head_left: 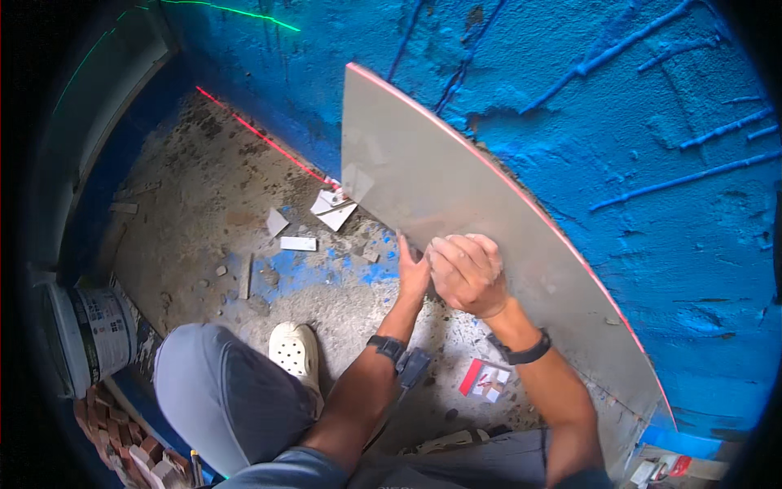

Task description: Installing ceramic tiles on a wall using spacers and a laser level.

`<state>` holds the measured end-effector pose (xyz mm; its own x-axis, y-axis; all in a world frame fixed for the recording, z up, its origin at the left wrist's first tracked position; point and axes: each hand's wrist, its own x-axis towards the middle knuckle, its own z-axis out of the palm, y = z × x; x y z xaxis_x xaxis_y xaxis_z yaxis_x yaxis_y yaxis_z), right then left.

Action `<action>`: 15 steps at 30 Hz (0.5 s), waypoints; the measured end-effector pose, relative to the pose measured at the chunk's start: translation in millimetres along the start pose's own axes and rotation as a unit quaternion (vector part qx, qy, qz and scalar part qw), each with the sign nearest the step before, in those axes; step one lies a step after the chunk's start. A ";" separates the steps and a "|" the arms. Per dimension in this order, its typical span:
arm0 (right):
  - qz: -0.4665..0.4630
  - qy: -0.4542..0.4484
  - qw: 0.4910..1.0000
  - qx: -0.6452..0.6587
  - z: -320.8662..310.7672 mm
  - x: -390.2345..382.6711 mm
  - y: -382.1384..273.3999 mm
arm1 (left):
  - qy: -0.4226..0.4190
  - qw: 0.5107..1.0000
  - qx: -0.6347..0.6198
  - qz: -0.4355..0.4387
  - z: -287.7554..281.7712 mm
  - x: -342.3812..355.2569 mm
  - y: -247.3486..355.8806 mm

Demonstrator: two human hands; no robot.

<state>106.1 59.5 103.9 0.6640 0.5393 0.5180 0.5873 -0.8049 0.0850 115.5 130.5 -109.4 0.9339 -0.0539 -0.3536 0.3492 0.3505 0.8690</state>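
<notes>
A large grey tile [481, 191] stands on its long edge against the blue wall. My right hand [467, 273] is balled into a fist at the tile's face, with nothing visible in it; I cannot tell whether it presses on the tile. Just left of it, by the tile's lower edge, is my left hand [414, 267]. One of its digits stretches up along the tile, apart from the others, which are partly hidden. Both wrists wear dark bands.
White spacer pieces [334, 208] and a narrow white block [298, 244] lie on the rough floor [216, 187]. A red-and-white packet [486, 381] lies below my hands. At the left are a white bucket [102, 330] and stacked bricks [122, 432]. Red and green light lines cross the wall.
</notes>
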 end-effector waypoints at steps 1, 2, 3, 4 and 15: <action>-0.001 -0.006 1.000 -0.002 -7.7 -7.9 10.8 | 0.007 1.000 -0.006 -0.018 -1.6 -5.4 1.5; -0.050 -0.039 0.998 -0.002 -15.9 -18.6 21.2 | 0.007 1.000 -0.010 -0.022 -3.3 -12.1 1.7; -0.101 -0.069 0.993 0.007 -23.3 -26.7 26.8 | 0.040 0.999 -0.005 -0.019 -10.8 -23.1 11.4; -0.119 -0.084 0.989 0.008 -35.3 -34.4 32.3 | 0.073 0.997 -0.005 -0.018 -11.2 -31.8 14.2; -0.147 -0.187 0.971 -0.013 -118.3 -90.5 49.4 | 0.442 0.895 0.047 0.039 -48.3 -53.1 -19.1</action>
<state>20.3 -58.4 161.9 0.5946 0.7947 0.1225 0.7678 -0.6064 0.2069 55.4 171.8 -123.9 0.5447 0.7424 -0.3900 0.3289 0.2386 0.9137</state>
